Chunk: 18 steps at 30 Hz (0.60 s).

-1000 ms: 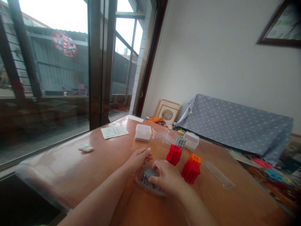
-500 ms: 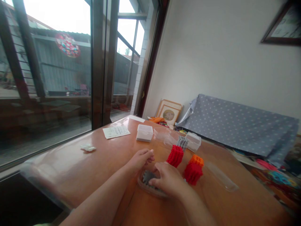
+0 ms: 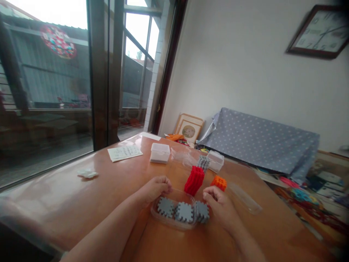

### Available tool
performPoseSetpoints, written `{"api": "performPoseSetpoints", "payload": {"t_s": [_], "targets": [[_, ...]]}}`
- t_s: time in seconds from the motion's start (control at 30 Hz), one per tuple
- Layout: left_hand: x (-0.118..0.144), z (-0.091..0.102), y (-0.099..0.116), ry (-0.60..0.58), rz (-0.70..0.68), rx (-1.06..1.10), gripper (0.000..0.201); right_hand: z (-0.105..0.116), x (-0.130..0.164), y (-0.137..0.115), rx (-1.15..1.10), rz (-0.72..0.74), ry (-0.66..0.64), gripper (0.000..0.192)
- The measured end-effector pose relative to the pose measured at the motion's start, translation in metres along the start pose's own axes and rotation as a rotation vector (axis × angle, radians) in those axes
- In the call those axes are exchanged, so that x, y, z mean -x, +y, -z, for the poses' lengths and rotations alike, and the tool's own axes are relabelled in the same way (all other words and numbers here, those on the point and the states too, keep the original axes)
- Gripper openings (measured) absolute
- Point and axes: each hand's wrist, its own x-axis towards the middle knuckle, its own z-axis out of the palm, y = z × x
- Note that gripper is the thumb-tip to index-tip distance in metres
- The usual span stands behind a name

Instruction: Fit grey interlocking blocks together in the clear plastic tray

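A clear plastic container (image 3: 174, 222) sits on the table in front of me, with stacks of grey notched tiles (image 3: 185, 211) in it. Another grey stack (image 3: 202, 212) stands by its right end; whether inside or just beside the rim I cannot tell. Beside the container's far left rim is my left hand (image 3: 156, 188), fingers curled closed, nothing visible in them. My right hand (image 3: 219, 203) hovers right of the grey stacks, fingers bent with the thumb apart, holding nothing I can see. It partly hides an orange block stack (image 3: 219, 182). A red block stack (image 3: 194, 180) stands between the hands, farther back.
Behind the red stack are a lighter grey stack (image 3: 203, 163) and a clear box (image 3: 216, 161). A white-lidded box (image 3: 160, 153), a paper sheet (image 3: 124, 153) and a crumpled wrapper (image 3: 87, 174) lie left. A long clear lid (image 3: 245, 199) lies right on the wooden table (image 3: 163, 247).
My right hand has lifted out of the container and moved right, uncovering the grey tiles. It now covers the red part below the orange blocks. The view has turned slightly right.
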Motion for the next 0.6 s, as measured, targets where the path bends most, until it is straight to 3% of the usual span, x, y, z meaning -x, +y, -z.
{"api": "performPoseSetpoints", "payload": {"t_s": [0.17, 0.4, 0.6], "targets": [[0.002, -0.004, 0.003, -0.004, -0.003, -0.026, 0.017, 0.016, 0.014, 0.02, 0.049, -0.054, -0.033, 0.023], [0.006, -0.006, 0.01, -0.033, -0.007, -0.027, 0.015, 0.01, 0.025, 0.011, 0.318, 0.033, -0.281, 0.073], [0.006, -0.006, 0.012, -0.034, 0.001, -0.033, 0.016, -0.007, 0.02, 0.002, 0.404, 0.03, -0.355, 0.083]]}}
